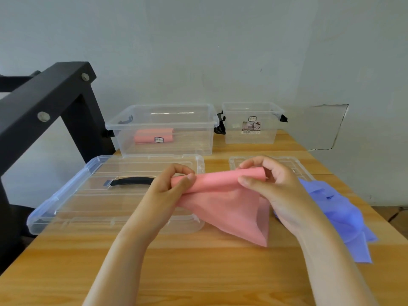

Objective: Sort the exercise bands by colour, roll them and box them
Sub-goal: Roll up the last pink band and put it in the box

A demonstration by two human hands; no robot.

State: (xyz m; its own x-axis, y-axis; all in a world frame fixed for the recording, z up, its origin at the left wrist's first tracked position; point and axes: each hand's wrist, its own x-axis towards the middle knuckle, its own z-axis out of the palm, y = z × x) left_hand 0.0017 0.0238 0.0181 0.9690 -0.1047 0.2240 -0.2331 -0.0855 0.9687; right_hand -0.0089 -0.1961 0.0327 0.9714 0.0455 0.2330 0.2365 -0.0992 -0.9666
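currently: we roll the pink band (231, 204) just above the table (198, 272); its far edge is turned into a short tube and the loose tail hangs down to the wood.
left grip: the left hand (174, 184) pinches the left end of the tube between thumb and curled fingers.
right grip: the right hand (271, 184) pinches the right end the same way.
band location: between both hands, in front of the large lid (88, 195) and the small lid (242, 161); not yet boxed.
sorted stock: one rolled pink band (152, 135) lies in the large box (198, 138); the small box (234, 111) stands beside it; the blue bands (344, 213) lie heaped just right of the right hand.
risk, skew: the tail hangs as a triangle, so we judge the roll may wind crooked and telescope.
risk, slack: if either pinch eases, the springy sheet likely unwinds.
risk, snag: the tail may catch the blue heap and drag a band along.
risk, mix-up: placing this roll in the small box would break the colour sort.
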